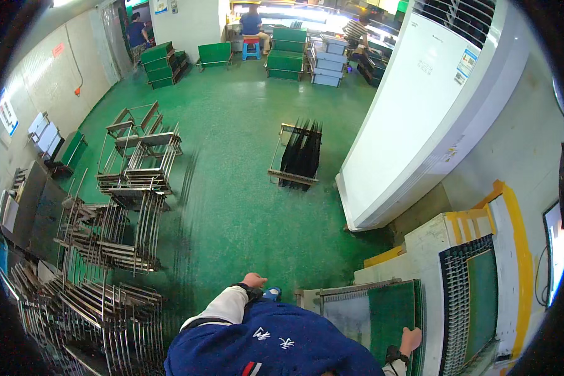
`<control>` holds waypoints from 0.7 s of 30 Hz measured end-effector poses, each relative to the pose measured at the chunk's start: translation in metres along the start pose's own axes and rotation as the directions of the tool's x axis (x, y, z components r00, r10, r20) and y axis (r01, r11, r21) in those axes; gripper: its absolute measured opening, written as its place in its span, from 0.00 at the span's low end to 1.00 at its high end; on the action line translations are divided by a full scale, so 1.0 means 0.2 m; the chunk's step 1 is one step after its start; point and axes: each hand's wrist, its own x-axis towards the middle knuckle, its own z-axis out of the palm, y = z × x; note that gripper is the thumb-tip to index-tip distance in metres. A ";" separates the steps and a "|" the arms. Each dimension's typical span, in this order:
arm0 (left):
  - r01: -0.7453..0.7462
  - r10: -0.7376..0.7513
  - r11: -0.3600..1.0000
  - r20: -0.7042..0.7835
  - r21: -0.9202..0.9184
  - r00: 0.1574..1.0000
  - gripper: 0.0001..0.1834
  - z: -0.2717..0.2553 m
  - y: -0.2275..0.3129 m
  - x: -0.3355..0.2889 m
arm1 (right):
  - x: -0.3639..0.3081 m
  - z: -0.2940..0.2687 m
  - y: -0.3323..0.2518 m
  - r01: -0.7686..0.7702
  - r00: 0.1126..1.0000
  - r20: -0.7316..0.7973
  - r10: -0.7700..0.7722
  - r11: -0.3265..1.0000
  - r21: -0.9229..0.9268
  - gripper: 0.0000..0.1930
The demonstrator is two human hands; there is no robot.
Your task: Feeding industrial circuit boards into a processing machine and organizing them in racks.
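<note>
While the right hand [411, 339] grips the edge of a green panel [391, 313] in its metal rack [351, 290], the left hand [254, 280] hangs loosely curled — holding nothing. Stacked empty racks [100, 263] stand well apart on the green floor [232, 188].

A green floor [232, 182] filled the scene. At near left, empty metal racks [113, 250] lay piled in heaps. In the middle distance a metal rack of dark panels [299, 155] stood alone. To its right rose a tall white cabinet unit [420, 106]. At the far end, green crates [286, 53] and grey bins [327, 62] were stacked, with a blue stool [251, 49] beside them.
</note>
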 end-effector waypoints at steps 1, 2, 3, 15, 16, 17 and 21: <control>0.006 -0.006 1.000 0.002 -0.007 1.000 0.18 0.00 0.01 -0.01 | 0.01 0.03 0.03 0.003 1.000 -0.029 -0.003 1.000 -0.002 0.21; 0.011 -0.011 1.000 0.004 -0.014 1.000 0.18 0.01 0.02 -0.01 | 0.01 0.06 0.06 0.005 0.998 -0.058 -0.006 1.000 -0.005 0.21; 0.013 -0.013 1.000 -0.002 -0.014 1.000 0.17 0.00 0.01 -0.01 | 0.00 0.04 0.03 -0.005 1.000 -0.013 0.005 1.000 -0.007 0.21; 0.031 -0.029 0.990 0.016 -0.138 0.999 0.13 0.03 -0.12 0.11 | 0.00 0.03 0.01 0.014 1.000 -0.001 -0.014 1.000 0.003 0.18; 0.030 -0.028 0.992 0.016 -0.125 0.999 0.14 0.03 -0.12 0.11 | 0.01 0.04 0.02 0.014 1.000 -0.010 -0.014 1.000 -0.005 0.19; 0.029 -0.028 0.993 0.015 -0.112 1.000 0.14 0.02 -0.12 0.10 | 0.01 0.04 0.02 0.014 1.000 -0.019 -0.014 1.000 -0.013 0.19; -0.001 0.001 1.000 0.021 0.011 1.000 0.18 0.02 -0.03 0.00 | 0.00 0.05 0.04 -0.009 1.000 -0.010 0.009 1.000 -0.014 0.19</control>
